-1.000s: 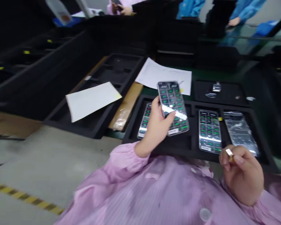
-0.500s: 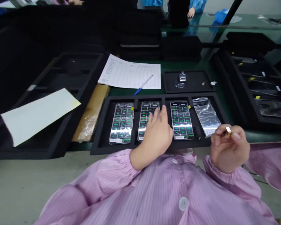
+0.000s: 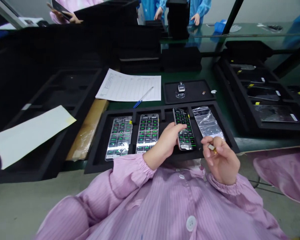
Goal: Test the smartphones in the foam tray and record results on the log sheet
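My left hand (image 3: 166,142) grips the third phone (image 3: 184,135) by its left edge, thumb across the screen and the other fingers mostly hidden. That phone is slightly tilted, its screen lit with a grid of green labels. Two similar lit phones, one on the far left (image 3: 119,138) and one beside it (image 3: 148,131), lie in compartments of the black foam tray (image 3: 96,163). Between thumb and fingers, my right hand (image 3: 223,160) pinches a small white and gold piece (image 3: 212,148), its kind unclear. Just beyond that hand lies a clear plastic bag (image 3: 208,121) in the right compartment.
Behind the tray lie a printed sheet (image 3: 130,86), a blue pen (image 3: 143,97) and a small black tray (image 3: 193,91) with a metal tally counter (image 3: 181,87). Stacked black trays (image 3: 285,125) stand right, with a paper (image 3: 35,133) at left. Other people work across the bench.
My left hand has moved right from above the second phone and taken hold of the third, which is now tilted. My right hand, still pinching the small piece, has shifted left in view.
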Available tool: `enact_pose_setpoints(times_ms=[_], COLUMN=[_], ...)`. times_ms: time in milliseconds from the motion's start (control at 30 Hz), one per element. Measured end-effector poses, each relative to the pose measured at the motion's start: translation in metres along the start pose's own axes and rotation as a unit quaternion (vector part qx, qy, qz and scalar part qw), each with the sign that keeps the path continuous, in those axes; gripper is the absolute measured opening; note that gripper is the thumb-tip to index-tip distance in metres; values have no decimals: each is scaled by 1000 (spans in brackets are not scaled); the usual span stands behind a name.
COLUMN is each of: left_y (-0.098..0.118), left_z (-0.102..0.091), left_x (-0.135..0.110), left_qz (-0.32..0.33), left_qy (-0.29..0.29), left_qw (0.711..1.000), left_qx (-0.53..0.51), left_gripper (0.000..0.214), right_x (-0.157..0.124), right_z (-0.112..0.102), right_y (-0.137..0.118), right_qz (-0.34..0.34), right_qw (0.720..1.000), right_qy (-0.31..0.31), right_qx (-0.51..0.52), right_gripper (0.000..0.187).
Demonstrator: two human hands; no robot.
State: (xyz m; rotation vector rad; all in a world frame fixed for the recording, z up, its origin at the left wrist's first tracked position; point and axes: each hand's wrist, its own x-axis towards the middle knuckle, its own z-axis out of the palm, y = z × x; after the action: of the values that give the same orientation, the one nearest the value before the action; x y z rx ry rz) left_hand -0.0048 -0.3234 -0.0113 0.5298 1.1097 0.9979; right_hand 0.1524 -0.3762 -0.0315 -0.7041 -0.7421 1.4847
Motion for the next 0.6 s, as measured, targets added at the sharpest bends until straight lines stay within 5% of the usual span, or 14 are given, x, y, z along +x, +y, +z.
enact_pose_setpoints(times_ms=[133, 300, 433, 600], left_y=[15, 33, 36, 35], left_z=[-4, -7, -3, -2], left_x=[-6, -24, -27, -23], left_qz=[15, 56, 70, -3], left_qy=[-4, -22, -18, 21], left_qw=[998, 991, 988, 989], left_qx=[-57, -118, -137, -150], left_gripper=[10, 21, 28, 28], right_x=[-8, -12, -11, -10], right_z=[-3, -4, 0, 0], right_y=[-2, 4, 5, 5], right_qz=[151, 241, 289, 308], right_qw=[982, 950, 943, 945], right_qy=[-83, -128, -103, -65], right_qx=[78, 149, 125, 94], right_gripper=[26, 15, 21, 29])
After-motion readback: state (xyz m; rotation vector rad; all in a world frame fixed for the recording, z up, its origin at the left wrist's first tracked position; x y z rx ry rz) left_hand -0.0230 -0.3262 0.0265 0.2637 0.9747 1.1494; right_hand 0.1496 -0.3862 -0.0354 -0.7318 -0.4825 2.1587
